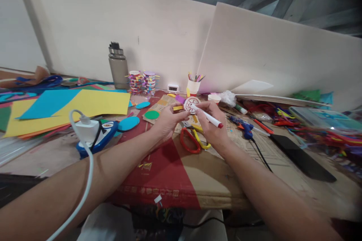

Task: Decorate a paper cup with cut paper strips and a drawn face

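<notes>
My left hand [166, 121] is closed on the edge of a small white paper disc [189, 104] with dark red lines across its face. Yellow and purple paper pieces stick out around the disc. A white marker [209, 117] with a red end is gripped in my right hand [214, 125], its other end at the disc's face; the tip itself is too small to make out. Scissors [190, 144] with one red and one yellow handle lie just below both hands. Left of my left hand is a green paper circle [152, 115].
Coloured paper sheets [104, 101], a blue device with a white plug [88, 130] and a bottle [118, 67] are on the left. Two stacks of decorated discs [149, 83] and a cup of pencils [194, 86] stand behind. A blue glue gun [245, 128] and a black phone [301, 157] lie right.
</notes>
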Action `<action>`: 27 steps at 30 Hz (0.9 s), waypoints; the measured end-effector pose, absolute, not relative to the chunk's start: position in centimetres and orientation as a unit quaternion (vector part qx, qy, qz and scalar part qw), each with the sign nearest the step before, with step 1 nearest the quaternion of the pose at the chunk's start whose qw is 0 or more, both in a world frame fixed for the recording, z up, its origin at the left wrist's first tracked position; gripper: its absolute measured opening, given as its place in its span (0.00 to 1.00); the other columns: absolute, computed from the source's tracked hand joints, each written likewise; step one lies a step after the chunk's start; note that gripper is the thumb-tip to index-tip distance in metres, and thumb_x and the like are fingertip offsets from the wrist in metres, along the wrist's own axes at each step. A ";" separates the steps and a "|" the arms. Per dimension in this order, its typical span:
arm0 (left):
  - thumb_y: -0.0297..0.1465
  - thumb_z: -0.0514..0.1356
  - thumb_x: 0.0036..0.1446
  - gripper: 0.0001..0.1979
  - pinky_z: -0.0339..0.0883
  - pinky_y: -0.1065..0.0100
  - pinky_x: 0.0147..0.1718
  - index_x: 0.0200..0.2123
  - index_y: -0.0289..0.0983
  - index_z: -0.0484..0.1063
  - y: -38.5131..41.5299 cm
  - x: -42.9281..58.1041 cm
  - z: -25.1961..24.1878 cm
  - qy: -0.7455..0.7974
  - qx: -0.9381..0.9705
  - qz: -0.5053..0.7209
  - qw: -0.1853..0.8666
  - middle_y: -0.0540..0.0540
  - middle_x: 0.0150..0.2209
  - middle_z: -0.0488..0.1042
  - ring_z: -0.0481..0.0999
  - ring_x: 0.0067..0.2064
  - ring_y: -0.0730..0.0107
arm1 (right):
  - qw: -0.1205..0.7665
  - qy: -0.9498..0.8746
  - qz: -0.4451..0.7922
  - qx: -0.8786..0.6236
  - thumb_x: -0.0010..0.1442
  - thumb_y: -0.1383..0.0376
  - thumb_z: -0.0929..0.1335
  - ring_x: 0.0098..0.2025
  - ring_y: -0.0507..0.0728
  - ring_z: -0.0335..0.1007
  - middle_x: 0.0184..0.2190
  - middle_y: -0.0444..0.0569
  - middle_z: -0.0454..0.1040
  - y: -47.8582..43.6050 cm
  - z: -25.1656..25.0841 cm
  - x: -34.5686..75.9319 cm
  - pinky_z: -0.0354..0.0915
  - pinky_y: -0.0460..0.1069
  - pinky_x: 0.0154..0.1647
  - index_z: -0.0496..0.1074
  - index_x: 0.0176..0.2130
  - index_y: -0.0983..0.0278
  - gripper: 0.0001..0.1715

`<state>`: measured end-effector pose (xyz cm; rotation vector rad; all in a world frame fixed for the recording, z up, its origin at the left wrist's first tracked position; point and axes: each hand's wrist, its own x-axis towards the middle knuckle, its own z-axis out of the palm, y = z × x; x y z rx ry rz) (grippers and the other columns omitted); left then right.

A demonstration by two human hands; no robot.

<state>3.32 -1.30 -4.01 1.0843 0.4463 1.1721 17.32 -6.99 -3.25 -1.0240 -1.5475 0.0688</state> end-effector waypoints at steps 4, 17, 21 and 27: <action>0.28 0.73 0.40 0.23 0.67 0.67 0.38 0.40 0.33 0.72 -1.3 3.3 -4.1 0.195 0.480 0.524 0.676 0.45 0.36 0.78 0.75 0.36 0.72 | 0.602 -0.667 0.024 -0.439 0.62 0.64 0.65 0.35 0.55 0.69 0.34 0.46 0.73 -6.9 -3.3 17.4 0.66 0.51 0.37 0.70 0.39 0.61 0.05; 0.28 0.74 0.38 0.23 0.66 0.67 0.38 0.40 0.32 0.72 -1.3 3.4 -4.0 0.189 0.477 0.526 0.678 0.45 0.37 0.78 0.75 0.36 0.72 | 0.593 -0.671 0.023 -0.444 0.63 0.63 0.65 0.35 0.55 0.69 0.34 0.46 0.73 -6.8 -3.4 17.5 0.65 0.51 0.37 0.70 0.40 0.61 0.05; 0.28 0.75 0.36 0.24 0.66 0.67 0.38 0.39 0.32 0.72 -1.5 3.4 -3.8 0.191 0.474 0.524 0.681 0.46 0.36 0.78 0.74 0.35 0.72 | 0.585 -0.673 0.005 -0.453 0.62 0.64 0.65 0.32 0.54 0.68 0.32 0.45 0.73 -7.0 -3.2 17.5 0.64 0.50 0.35 0.70 0.39 0.61 0.05; 0.28 0.75 0.35 0.24 0.66 0.68 0.37 0.37 0.33 0.73 -1.4 3.4 -3.8 0.188 0.470 0.526 0.684 0.46 0.35 0.78 0.75 0.35 0.72 | 0.582 -0.674 0.016 -0.455 0.61 0.64 0.66 0.33 0.54 0.69 0.32 0.46 0.74 -7.2 -3.1 17.4 0.65 0.50 0.34 0.70 0.39 0.61 0.05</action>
